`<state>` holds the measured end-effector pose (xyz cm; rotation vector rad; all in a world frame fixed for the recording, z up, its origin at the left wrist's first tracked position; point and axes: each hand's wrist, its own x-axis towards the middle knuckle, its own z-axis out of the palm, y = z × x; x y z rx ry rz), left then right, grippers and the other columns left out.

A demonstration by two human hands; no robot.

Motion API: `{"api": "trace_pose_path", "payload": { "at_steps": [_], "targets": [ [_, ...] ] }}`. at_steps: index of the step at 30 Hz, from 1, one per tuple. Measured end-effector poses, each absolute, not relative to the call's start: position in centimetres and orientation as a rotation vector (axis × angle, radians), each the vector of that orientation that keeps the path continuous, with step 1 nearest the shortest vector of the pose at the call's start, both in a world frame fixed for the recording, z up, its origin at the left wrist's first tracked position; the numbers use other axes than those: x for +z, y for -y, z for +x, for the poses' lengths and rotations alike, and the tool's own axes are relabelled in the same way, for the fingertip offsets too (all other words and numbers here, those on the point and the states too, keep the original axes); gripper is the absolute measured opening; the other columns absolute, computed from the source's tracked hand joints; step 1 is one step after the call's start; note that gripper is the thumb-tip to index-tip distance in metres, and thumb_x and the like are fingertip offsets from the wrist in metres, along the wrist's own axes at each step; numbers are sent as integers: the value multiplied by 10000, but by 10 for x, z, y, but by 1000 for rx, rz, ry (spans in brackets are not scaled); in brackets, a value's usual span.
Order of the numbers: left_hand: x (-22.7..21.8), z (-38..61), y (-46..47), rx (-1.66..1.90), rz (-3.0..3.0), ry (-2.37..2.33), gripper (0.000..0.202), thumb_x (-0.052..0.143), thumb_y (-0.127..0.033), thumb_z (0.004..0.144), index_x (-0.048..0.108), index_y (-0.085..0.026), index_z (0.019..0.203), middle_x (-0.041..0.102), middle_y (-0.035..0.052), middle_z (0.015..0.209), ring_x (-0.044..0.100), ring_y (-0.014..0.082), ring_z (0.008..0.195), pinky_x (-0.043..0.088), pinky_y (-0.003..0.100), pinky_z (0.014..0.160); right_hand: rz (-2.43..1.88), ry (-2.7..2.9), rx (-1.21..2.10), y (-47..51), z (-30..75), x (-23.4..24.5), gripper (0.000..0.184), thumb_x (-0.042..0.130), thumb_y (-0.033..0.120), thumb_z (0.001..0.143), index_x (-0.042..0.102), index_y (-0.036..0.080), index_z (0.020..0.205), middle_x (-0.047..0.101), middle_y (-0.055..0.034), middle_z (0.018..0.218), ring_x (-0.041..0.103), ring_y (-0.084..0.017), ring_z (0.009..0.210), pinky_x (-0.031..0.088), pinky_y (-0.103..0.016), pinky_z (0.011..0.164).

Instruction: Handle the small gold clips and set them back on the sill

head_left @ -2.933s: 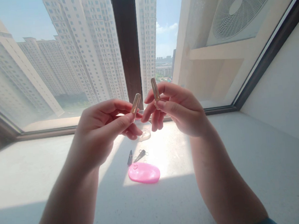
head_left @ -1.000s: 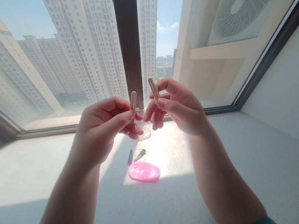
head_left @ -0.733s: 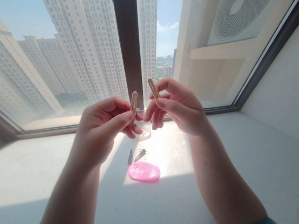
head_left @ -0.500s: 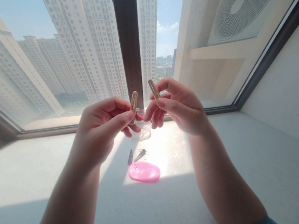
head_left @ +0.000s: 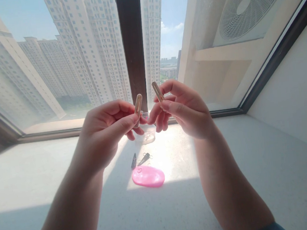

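Observation:
Between thumb and fingers, my left hand (head_left: 111,124) pinches a beige snap hair clip (head_left: 138,105), its rounded end pointing up. A similar beige hair clip (head_left: 157,91) is pinched in my right hand (head_left: 184,106), leaning to the left. Both hands are raised close together above the sill, the two clips a short way apart. Below them lie a dark hair clip (head_left: 133,161) and a second dark clip (head_left: 144,159) with small rings around it. In front of these is a pink oval case piece (head_left: 148,177) with a small ring on top.
Behind my fingers stands a clear plastic box (head_left: 147,134), partly hidden. The pale windowsill (head_left: 67,174) runs up to the window with its dark frame (head_left: 132,41). A white wall (head_left: 292,87) bounds the right side. Bright sunlight falls across the middle.
The left hand and its clip have shifted very slightly. Otherwise the scene is the same.

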<state>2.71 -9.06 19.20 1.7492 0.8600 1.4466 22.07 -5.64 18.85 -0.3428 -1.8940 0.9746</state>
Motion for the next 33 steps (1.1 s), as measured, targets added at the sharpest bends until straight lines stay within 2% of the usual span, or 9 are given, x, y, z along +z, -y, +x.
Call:
{"api": "trace_pose_path", "payload": {
  "at_steps": [11,20,24,25,28,31,33],
  "targets": [
    [191,27,86,1428,1728,-847,47,621,-170,767,667,-176,767,695,24,687,626,125,543,464,220,457,-338,1908,1053,52,218,186,196,483,382,914,440,204,984,584,19,702,624,-113,578,477,-215,475],
    [180,38,83,1522,1645,-901,63,616,-222,790,648,-168,795,675,22,701,619,122,552,445,220,460,-261,1835,1174,50,214,181,146,477,326,923,399,203,940,653,0,716,632,-122,545,473,-212,453],
    [172,37,72,1526,1562,-917,106,634,-265,790,635,-166,828,652,11,669,611,121,537,415,220,459,-248,1732,1216,41,205,170,179,478,353,932,367,217,965,684,-26,827,649,-133,566,476,-215,433],
    [168,35,68,1510,1550,-931,118,635,-277,791,631,-164,827,637,7,635,606,122,534,405,216,457,-241,1719,1225,37,203,165,200,491,366,926,360,219,966,687,-42,884,659,-138,595,485,-220,443],
    [146,27,58,1401,1510,-995,138,606,-296,813,613,-158,822,657,22,722,586,106,538,384,208,459,-301,1678,1269,27,196,141,223,492,393,925,359,217,957,681,-61,940,651,-128,582,471,-214,437],
    [105,16,51,1401,1490,-1083,142,595,-292,800,587,-157,759,581,-16,580,542,109,487,348,205,435,-438,1676,1354,23,189,102,193,476,371,931,393,198,953,676,-60,909,640,-120,582,449,-203,439],
    [74,8,50,1355,1523,-1109,148,583,-303,808,580,-161,766,560,-27,555,526,110,483,340,206,438,-509,1661,1400,23,186,73,159,472,339,924,416,190,931,668,-59,908,628,-117,591,424,-192,429]
  ]
}}
